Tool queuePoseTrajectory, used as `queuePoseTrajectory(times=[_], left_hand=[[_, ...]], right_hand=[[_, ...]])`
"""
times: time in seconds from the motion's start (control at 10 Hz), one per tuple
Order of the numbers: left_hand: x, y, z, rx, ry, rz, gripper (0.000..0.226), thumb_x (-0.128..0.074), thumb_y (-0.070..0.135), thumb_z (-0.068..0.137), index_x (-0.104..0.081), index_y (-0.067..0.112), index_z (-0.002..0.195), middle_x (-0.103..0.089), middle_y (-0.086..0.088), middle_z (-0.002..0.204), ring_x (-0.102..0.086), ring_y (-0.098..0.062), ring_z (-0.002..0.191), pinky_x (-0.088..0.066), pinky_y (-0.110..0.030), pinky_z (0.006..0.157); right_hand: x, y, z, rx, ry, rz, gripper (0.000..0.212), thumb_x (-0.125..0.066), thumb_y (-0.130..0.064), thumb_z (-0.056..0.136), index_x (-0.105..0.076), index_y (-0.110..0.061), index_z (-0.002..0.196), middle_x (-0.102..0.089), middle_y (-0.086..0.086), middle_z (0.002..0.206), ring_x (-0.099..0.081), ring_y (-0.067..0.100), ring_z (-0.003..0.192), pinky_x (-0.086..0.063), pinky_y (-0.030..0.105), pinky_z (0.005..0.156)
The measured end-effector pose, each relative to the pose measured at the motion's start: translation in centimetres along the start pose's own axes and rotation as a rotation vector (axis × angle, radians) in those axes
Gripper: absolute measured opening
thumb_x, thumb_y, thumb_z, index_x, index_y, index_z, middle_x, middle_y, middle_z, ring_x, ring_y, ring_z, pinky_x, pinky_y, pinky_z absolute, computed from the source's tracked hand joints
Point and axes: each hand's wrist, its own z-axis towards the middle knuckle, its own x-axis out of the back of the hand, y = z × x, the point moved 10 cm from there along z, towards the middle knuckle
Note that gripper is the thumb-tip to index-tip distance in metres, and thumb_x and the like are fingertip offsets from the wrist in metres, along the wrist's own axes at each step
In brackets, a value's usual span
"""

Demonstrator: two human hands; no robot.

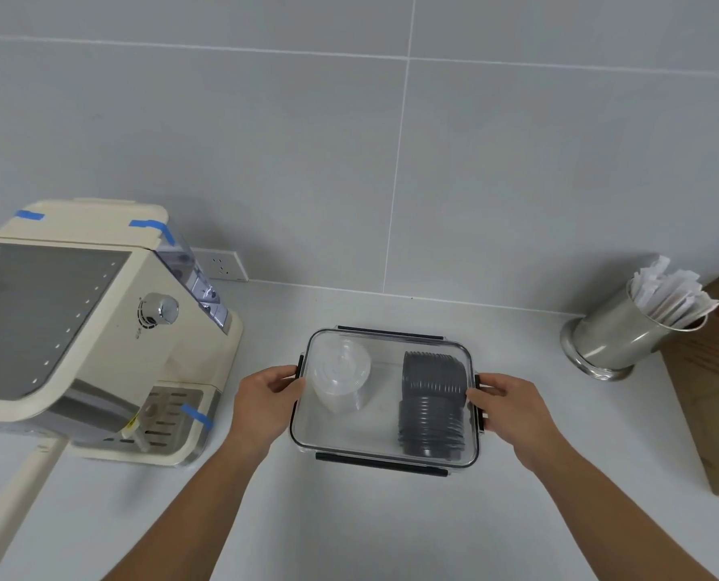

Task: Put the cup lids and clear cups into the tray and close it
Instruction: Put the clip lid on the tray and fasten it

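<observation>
A clear rectangular tray (385, 450) with black latches sits on the white counter in front of me, its transparent cover lying on top. Inside, a stack of clear cups (341, 381) lies on the left and a stack of dark grey cup lids (431, 402) lies on the right. My left hand (265, 396) grips the tray's left edge at the side latch. My right hand (510, 406) grips the right edge at the other side latch. The front and back latches stick outward.
A cream coffee machine (93, 329) with blue tape strips stands at the left, its handle pointing toward me. A steel canister (613, 333) full of paper-wrapped sticks stands at the back right, beside a brown cardboard box (709, 396). A tiled wall with a socket (223, 266) rises behind.
</observation>
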Motion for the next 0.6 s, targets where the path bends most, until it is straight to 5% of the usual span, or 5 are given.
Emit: queuePoseTrajectory(times=[0.3, 0.5, 0.6], left_hand=[[0.1, -0.6, 0.1, 0.022, 0.001, -0.008, 0.015, -0.074, 0.014, 0.083, -0.071, 0.029, 0.086, -0.074, 0.007, 0.088, -0.07, -0.019, 0.09, -0.055, -0.04, 0.093], [0.8, 0.4, -1.0, 0.005, -0.003, -0.04, 0.016, -0.067, 0.014, 0.087, -0.072, 0.024, 0.076, -0.073, 0.003, 0.084, -0.065, -0.019, 0.08, -0.053, -0.033, 0.086], [1.0, 2.5, -2.3, -0.093, 0.002, 0.048, 0.016, -0.067, 0.017, 0.089, -0.073, 0.017, 0.103, -0.071, 0.004, 0.097, -0.064, -0.012, 0.088, -0.048, -0.026, 0.086]], right_hand=[[-0.1, -0.3, -1.4, -0.013, -0.033, -0.022, 0.033, -0.06, -0.008, 0.082, -0.08, -0.033, 0.08, -0.077, 0.009, 0.086, -0.059, 0.023, 0.072, -0.054, 0.057, 0.086], [1.0, -1.0, -3.7, 0.005, -0.054, 0.031, 0.01, -0.065, -0.006, 0.08, -0.074, -0.005, 0.085, -0.069, 0.021, 0.083, -0.063, 0.025, 0.079, -0.05, 0.052, 0.099], [1.9, -1.2, -4.7, 0.01, -0.04, 0.169, 0.031, -0.067, -0.002, 0.084, -0.063, 0.007, 0.113, -0.072, 0.022, 0.093, -0.07, 0.032, 0.093, -0.051, 0.045, 0.1]])
